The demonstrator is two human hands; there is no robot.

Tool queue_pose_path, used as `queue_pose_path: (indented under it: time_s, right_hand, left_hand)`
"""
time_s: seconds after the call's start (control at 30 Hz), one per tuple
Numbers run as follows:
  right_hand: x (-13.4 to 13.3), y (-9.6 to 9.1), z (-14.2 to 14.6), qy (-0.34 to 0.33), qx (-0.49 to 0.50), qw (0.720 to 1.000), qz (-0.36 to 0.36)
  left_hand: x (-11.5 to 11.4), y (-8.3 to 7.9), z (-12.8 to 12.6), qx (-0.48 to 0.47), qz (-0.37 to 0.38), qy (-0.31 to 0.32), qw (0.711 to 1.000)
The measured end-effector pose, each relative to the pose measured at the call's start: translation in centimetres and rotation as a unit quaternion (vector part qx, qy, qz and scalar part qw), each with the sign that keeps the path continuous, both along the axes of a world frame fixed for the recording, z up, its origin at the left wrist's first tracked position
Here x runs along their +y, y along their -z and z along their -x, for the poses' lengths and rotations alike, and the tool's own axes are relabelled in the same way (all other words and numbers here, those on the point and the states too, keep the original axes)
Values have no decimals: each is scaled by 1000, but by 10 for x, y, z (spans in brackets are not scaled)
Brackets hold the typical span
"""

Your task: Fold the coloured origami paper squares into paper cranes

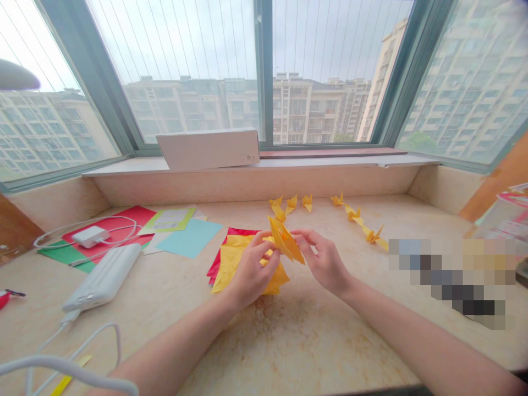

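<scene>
head | left hand, right hand clamped on yellow origami paper | white box print unreadable

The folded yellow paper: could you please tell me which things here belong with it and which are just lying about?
Belonging: folded yellow paper, left hand, right hand, yellow sheets, red sheet, yellow paper cranes.

Lying about: white power bank, charger, white box.
</scene>
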State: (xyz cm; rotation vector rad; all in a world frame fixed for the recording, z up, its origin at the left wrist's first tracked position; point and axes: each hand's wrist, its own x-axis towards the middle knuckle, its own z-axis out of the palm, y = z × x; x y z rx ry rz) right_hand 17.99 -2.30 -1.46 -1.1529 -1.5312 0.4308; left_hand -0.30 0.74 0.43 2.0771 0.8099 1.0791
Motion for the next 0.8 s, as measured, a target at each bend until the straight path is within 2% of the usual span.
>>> queue_pose_path:
  time_s: [0.27,0.63,0.8]
  right_hand:
    - [-1,-4,2,-3,-20,999,-28]
    - [4,1,-1,17,24,999,-12]
    - [2,0,0,16,34,999,-18]
  left_hand:
    - [1,1,0,-4,-7,-3,1000]
    - [2,3,1,-1,-4,8,1000]
    - [6,8,0,-19,23,-25,999]
